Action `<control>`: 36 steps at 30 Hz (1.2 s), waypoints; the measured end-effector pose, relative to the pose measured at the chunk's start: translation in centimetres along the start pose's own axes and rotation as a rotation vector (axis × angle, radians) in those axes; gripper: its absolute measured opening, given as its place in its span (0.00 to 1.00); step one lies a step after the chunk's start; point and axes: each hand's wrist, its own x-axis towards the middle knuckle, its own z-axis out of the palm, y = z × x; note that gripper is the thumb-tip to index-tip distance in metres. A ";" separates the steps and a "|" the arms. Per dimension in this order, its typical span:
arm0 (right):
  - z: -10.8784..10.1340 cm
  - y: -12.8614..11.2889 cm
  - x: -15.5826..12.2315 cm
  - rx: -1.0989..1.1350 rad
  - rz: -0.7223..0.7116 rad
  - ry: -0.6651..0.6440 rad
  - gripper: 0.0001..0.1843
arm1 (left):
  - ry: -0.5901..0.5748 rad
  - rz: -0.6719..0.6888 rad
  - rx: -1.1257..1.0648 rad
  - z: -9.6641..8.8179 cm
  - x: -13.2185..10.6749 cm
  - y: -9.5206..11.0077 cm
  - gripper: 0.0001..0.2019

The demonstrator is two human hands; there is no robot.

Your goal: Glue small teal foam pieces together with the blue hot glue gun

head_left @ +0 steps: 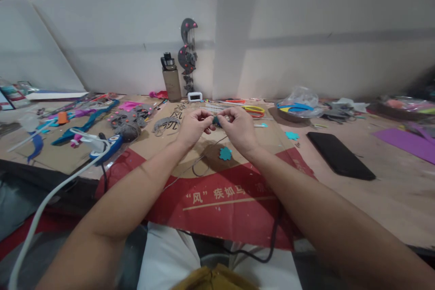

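Observation:
In the head view, both hands meet over the printed cardboard sheet [231,210]. My left hand [196,128] pinches one side of a small dark-green piece [215,120], its fingers bent. From the other side my right hand [238,128] also pinches it with thumb and forefinger. The piece is mostly hidden by the fingertips, so its kind cannot be made out. A thin grey cord [200,157] runs from near my right fingers down across the cardboard in a loose loop. Just below the hands lies a teal flower-shaped cutout [224,153].
A black phone [340,155] lies to the right, near another teal cutout [292,135]. Yellow-handled scissors [254,111] are behind my right hand. A bottle [171,82] stands at the back. On the left are a grey yarn ball [131,131] and a blue power strip [108,149].

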 end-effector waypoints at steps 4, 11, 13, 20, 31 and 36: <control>-0.1 0.1 0.1 0.006 -0.005 -0.039 0.07 | -0.025 0.037 0.065 -0.1 0.0 0.3 0.06; 0.0 0.5 0.3 0.068 0.012 -0.159 0.06 | -0.109 0.007 0.062 -0.6 0.1 0.5 0.05; 0.1 0.6 0.4 0.093 0.038 -0.187 0.07 | -0.133 -0.025 0.048 -0.8 0.2 0.4 0.07; 0.2 0.6 0.5 0.208 0.155 -0.288 0.08 | -0.162 -0.127 0.020 -1.1 0.4 0.1 0.10; 0.3 1.5 0.4 0.311 0.278 -0.310 0.13 | -0.267 -0.373 -0.114 -1.8 1.0 0.3 0.10; 0.0 0.9 0.3 0.273 0.249 -0.328 0.12 | -0.275 -0.307 -0.066 -1.5 0.7 -0.2 0.12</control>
